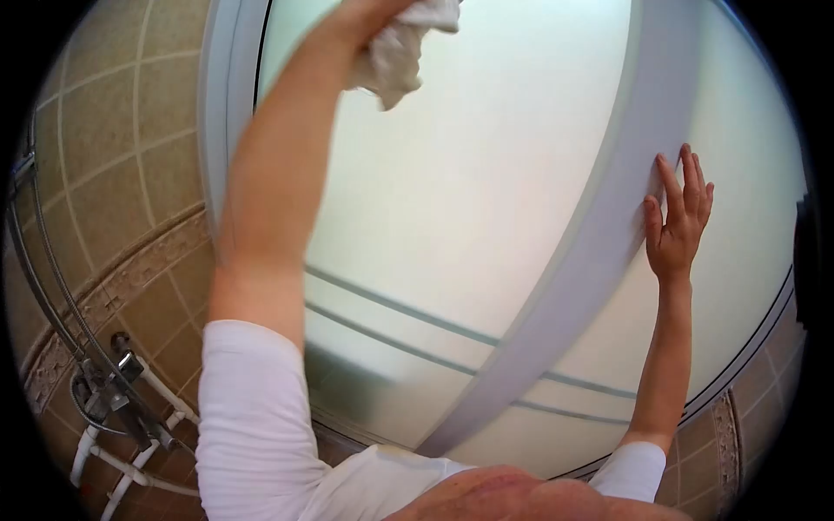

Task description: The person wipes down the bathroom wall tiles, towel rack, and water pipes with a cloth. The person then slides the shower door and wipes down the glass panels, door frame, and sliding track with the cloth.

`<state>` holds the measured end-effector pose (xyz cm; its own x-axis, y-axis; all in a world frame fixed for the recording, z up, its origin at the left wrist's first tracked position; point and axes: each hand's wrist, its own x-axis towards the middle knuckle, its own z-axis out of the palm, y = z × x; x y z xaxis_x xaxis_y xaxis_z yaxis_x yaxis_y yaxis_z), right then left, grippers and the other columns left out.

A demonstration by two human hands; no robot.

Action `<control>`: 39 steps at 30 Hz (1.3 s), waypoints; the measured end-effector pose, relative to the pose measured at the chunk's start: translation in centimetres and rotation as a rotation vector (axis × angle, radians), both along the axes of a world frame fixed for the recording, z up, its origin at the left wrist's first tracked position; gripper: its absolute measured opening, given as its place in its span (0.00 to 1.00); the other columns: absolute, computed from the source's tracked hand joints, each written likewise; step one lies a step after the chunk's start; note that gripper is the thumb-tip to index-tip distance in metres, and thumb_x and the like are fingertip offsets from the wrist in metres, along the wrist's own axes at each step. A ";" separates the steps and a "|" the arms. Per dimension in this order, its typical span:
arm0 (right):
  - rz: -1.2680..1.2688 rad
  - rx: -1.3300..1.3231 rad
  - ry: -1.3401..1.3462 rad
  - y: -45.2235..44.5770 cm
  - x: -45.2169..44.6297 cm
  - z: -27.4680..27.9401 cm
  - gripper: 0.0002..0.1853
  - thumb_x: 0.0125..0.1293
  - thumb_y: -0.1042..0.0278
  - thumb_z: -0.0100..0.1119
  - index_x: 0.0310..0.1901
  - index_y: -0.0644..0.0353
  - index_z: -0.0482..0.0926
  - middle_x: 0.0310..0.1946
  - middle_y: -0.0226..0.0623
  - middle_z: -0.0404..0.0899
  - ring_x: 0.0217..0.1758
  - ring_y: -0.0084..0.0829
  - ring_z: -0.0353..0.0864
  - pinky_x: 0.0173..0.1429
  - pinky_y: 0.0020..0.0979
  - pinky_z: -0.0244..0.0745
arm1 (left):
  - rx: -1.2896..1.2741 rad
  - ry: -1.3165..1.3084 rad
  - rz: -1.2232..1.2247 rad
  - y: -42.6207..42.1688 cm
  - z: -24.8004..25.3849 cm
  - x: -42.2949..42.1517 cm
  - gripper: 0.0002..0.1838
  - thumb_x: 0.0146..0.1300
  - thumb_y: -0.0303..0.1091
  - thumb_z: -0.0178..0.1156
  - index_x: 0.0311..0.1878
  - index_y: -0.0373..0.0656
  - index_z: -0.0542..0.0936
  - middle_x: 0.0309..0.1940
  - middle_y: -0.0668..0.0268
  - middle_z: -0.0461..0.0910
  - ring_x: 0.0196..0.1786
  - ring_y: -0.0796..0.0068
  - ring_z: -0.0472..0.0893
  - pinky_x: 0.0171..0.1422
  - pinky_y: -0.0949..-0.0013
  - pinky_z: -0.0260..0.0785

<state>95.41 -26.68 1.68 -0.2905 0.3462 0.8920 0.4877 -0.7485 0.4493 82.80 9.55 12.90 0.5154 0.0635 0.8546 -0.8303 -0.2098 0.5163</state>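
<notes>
Head view, cloth (395, 69) in left hand (372, 12)

The top edge cuts off your left hand (372, 10), so you cannot see how its fingers meet the cloth (393, 68), which is itself blurred and cropped. The palm of your right hand (678, 234) is hidden, turned toward the door frame (599, 208). Behind the frosted glass (469, 174), a dark patch (347, 382) stays too hazy for you to identify. The white pipes (130, 469) run out of sight below, and you cannot tell what the black shape (804, 260) at the far right is.
</notes>
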 end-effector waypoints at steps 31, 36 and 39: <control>-0.130 -0.156 -0.074 -3.5 1.6 1.2 0.22 0.72 0.57 0.38 0.64 0.50 0.65 0.68 0.38 0.58 0.71 0.40 0.55 0.72 0.44 0.49 | 0.444 -0.490 1.613 5.9 3.1 2.9 0.29 0.63 0.52 0.42 0.67 0.55 0.64 0.71 0.56 0.51 0.73 0.49 0.45 0.70 0.34 0.32; -0.106 -0.095 -0.109 -2.3 1.5 1.4 0.23 0.71 0.53 0.37 0.65 0.44 0.64 0.68 0.35 0.59 0.72 0.40 0.55 0.72 0.49 0.48 | 0.302 -0.369 1.793 19.0 0.5 -1.0 0.29 0.59 0.56 0.50 0.64 0.60 0.66 0.67 0.54 0.59 0.67 0.48 0.58 0.65 0.41 0.53; -0.136 -0.098 -0.107 -3.2 2.4 1.5 0.23 0.70 0.51 0.37 0.65 0.43 0.64 0.68 0.35 0.59 0.72 0.40 0.54 0.72 0.50 0.48 | 0.407 -0.610 1.846 23.1 -1.0 -1.2 0.27 0.59 0.51 0.50 0.61 0.55 0.69 0.64 0.53 0.62 0.60 0.46 0.67 0.63 0.50 0.61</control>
<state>97.83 -29.91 3.22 -0.3265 0.4726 0.8186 0.3303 -0.7544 0.5673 81.56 32.68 11.90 -0.2492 -0.1268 0.9601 0.4760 -0.8794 0.0074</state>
